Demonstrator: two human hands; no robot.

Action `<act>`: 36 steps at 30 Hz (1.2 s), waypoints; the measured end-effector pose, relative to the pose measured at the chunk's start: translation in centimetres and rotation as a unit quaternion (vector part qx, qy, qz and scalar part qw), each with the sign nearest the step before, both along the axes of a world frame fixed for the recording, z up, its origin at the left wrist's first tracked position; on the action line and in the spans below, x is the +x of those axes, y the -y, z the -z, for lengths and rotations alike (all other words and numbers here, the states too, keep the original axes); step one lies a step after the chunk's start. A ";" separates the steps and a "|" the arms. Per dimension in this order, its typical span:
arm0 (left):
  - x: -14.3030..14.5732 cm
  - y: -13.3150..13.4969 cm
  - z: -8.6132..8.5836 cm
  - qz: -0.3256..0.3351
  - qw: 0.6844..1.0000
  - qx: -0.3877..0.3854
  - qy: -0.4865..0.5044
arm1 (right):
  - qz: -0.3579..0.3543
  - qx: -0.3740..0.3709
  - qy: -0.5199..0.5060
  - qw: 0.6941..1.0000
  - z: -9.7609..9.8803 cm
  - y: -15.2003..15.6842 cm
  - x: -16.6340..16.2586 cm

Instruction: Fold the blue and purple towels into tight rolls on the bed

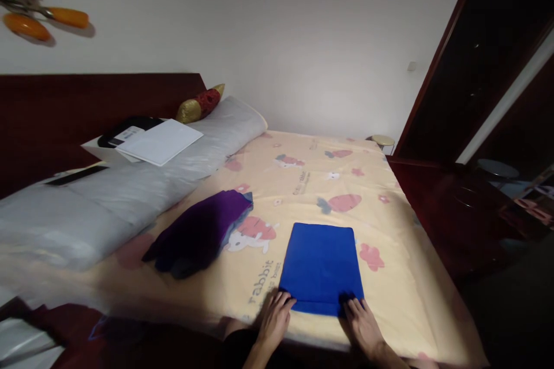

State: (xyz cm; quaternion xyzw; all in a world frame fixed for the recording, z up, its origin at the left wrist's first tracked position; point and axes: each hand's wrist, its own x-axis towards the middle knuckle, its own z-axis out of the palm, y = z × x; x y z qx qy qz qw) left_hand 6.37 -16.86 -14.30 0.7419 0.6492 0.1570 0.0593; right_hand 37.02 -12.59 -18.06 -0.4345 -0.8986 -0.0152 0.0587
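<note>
A blue folded cloth, roughly square, lies flat near the front edge of the bed. A narrow strip or fold runs along its near side. My left hand is at its near left corner, fingers curled and closed on the edge. At the near right corner, my right hand grips the cloth the same way, the fingertips partly lost in dark shadow. To the left lies a loose pile of purple and dark cloth, apart from both hands.
The bed sheet carries carrot and rabbit prints. Along the headboard lies a long plastic-wrapped roll, with a white box lid and a red-gold cushion on it. A stool stands beyond the far right corner.
</note>
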 end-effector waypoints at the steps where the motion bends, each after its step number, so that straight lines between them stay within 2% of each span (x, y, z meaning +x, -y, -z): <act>1: 0.0 -0.3 -0.4 -0.001 1.000 -0.018 0.001 | 0.012 -0.030 -0.012 0.999 -0.7 -0.2 -0.2; 4: 0.2 -1.7 -1.8 -0.026 0.996 -0.085 -0.006 | 0.055 -0.123 -0.062 0.989 -3.0 -1.2 -0.7; 6: 0.4 -2.8 -2.6 -0.050 0.991 -0.123 -0.017 | 0.081 -0.160 -0.086 0.980 -4.0 -2.1 -0.7; 11: 0.6 -5.3 -3.3 -0.139 0.975 -0.162 -0.056 | 0.126 -0.166 -0.086 0.974 -4.4 -3.8 -1.0; 15: 1.9 -5.6 -2.7 -0.175 0.969 -0.149 -0.092 | 0.147 -0.134 -0.083 0.977 -4.2 -3.2 -2.8; 19: 4.2 -4.6 -1.0 -0.127 0.978 -0.144 -0.085 | 0.149 -0.099 -0.104 0.978 -3.9 -1.6 -5.4; 23: 5.4 -3.6 0.9 -0.037 0.989 -0.141 -0.029 | 0.116 -0.121 -0.134 0.977 -3.7 -1.0 -6.4; 26: 5.0 -3.2 1.7 -0.047 0.991 -0.126 0.000 | 0.121 -0.151 -0.141 0.971 -3.8 -1.3 -5.9; 29: 4.0 -3.3 1.7 -0.053 0.993 -0.108 0.002 | 0.124 -0.159 -0.138 0.970 -4.1 -1.6 -5.1; 36: 4.0 -3.2 0.8 0.023 0.996 -0.087 0.017 | 0.050 -0.173 -0.140 0.974 -4.0 -1.3 -5.5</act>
